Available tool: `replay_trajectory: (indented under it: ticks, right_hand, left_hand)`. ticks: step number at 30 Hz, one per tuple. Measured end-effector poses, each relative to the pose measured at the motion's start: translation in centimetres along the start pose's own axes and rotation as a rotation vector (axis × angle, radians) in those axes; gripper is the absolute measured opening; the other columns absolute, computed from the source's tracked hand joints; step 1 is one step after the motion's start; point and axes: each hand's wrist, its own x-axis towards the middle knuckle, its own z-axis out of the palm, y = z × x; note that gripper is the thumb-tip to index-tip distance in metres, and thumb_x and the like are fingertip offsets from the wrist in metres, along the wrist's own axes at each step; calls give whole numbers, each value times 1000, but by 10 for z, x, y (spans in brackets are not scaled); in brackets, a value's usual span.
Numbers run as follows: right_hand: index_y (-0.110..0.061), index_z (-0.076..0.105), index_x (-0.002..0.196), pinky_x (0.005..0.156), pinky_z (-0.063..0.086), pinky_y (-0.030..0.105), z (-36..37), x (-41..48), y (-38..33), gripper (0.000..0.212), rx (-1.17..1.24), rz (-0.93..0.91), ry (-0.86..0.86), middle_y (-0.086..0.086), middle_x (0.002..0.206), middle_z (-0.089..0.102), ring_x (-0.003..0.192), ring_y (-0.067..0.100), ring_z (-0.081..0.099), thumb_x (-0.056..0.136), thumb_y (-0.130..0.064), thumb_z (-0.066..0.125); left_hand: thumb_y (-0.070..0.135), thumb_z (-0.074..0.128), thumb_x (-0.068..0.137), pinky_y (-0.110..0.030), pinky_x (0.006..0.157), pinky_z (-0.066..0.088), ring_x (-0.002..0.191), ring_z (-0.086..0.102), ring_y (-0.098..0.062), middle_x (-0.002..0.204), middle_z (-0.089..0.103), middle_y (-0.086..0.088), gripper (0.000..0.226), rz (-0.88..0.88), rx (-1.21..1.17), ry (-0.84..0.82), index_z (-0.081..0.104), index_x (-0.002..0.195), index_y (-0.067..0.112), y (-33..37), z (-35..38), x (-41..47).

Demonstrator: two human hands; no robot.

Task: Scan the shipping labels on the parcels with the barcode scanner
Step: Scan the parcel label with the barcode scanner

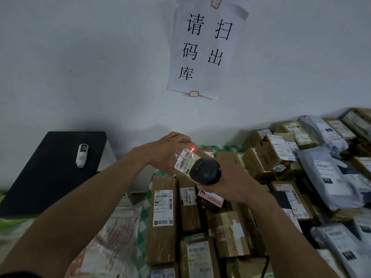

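My left hand (166, 150) grips a small clear-wrapped parcel (183, 164) lifted above the pile, its white shipping label (185, 160) facing me. My right hand (230, 182) holds the black barcode scanner (205, 171) just below and right of that label, its head pointing at it. A red laser dot (192, 149) shows at the label's upper edge. Below lie several cardboard parcels, such as a long brown box (162, 217) with a white label.
Brown boxes (273, 151) and grey mailer bags (331, 173) are heaped to the right on a green checked cloth (145, 207). A black box (50, 167) with a white device (82, 155) on it stands at the left. A paper sign (204, 47) hangs on the wall.
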Motion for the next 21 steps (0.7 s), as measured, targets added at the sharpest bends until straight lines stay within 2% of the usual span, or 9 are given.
replay_trajectory:
  ticks: [2,5,8,10,13,15,18,21]
  right_hand:
    - [-37,56,134,92,53,26,2,3,4,69,48,12,-8,-26,107,61,103,3,63,75,-46,90]
    - [-39,58,131,74,56,23,4,9,13,60,268,89,-17,-16,105,70,86,4,70,80,-42,88]
    - [-34,65,118,64,53,20,5,14,22,33,431,183,24,-9,90,73,68,6,68,90,-37,80]
    - [-32,68,110,64,53,24,6,18,32,20,511,241,56,0,87,75,66,7,66,92,-33,78]
    - [-29,69,109,65,52,26,9,24,46,17,573,306,44,13,93,75,68,9,63,94,-31,76]
    - [-26,69,108,60,50,22,10,28,54,14,588,339,37,9,85,73,64,7,60,95,-28,74]
    - [-26,69,109,62,51,23,12,35,66,17,573,381,33,-3,80,74,65,8,62,94,-32,75]
    - [-26,69,109,63,52,23,15,42,72,19,576,418,38,-4,81,75,65,7,63,94,-34,76]
  left_hand:
    - [41,93,63,-44,123,27,147,16,-20,157,28,4,119,-38,-18,7,24,160,29,-3,3,1]
    - [42,92,65,-40,120,31,144,18,-19,156,28,5,117,-161,-103,87,26,160,26,-10,15,-1]
    - [68,82,63,-53,114,40,141,27,-23,150,38,1,112,-383,-225,225,35,154,24,-14,37,3]
    - [78,75,59,-52,112,39,136,35,-30,136,50,-6,103,-581,-349,302,46,141,24,-17,60,13]
    - [74,77,59,-51,105,43,133,36,-36,128,44,-9,97,-865,-484,276,41,136,26,-23,92,28]
    - [69,81,64,-54,104,44,134,33,-39,134,38,-12,101,-911,-515,224,37,142,22,-28,112,35]
    - [55,88,65,-57,104,44,134,32,-43,140,34,-15,102,-893,-557,257,37,144,17,-39,132,45]
    - [50,88,68,-55,105,43,135,31,-42,142,32,-15,102,-985,-575,277,33,146,14,-49,139,58]
